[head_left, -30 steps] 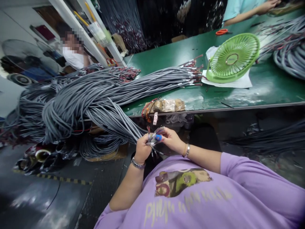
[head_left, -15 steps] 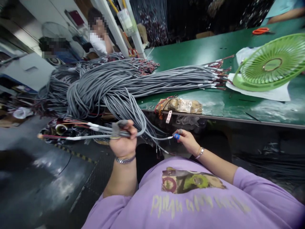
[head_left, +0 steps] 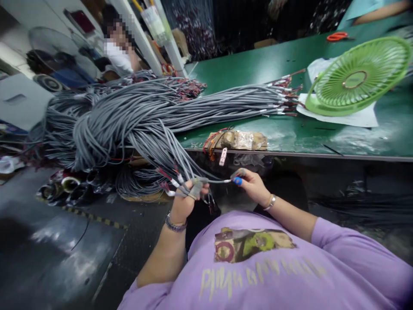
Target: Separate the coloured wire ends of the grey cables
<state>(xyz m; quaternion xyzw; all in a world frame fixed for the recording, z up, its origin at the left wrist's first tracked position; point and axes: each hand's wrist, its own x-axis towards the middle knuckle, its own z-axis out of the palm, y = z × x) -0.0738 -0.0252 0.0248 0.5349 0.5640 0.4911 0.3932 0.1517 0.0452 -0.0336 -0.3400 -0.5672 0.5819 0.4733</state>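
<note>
My left hand, with grey finger cots and a wristwatch, is closed round the ends of several grey cables whose red and white tips stick out to its left. My right hand pinches the end of one grey cable between fingers wearing a blue cot; that cable runs straight across to my left hand. Both hands are below the table's front edge, in front of my purple shirt. The cables come from a big grey bundle draped over the table's left end.
A green table carries a green fan on white paper, a taped brown packet at its front edge and orange scissors. Another person sits at far left; a further person's arm shows at top right. Tape rolls lie on the floor.
My left hand has come back in from the left toward my right hand, with the cable ends it holds now shorter beyond the fist. The right hand has stayed about in place, pinching its cable.
</note>
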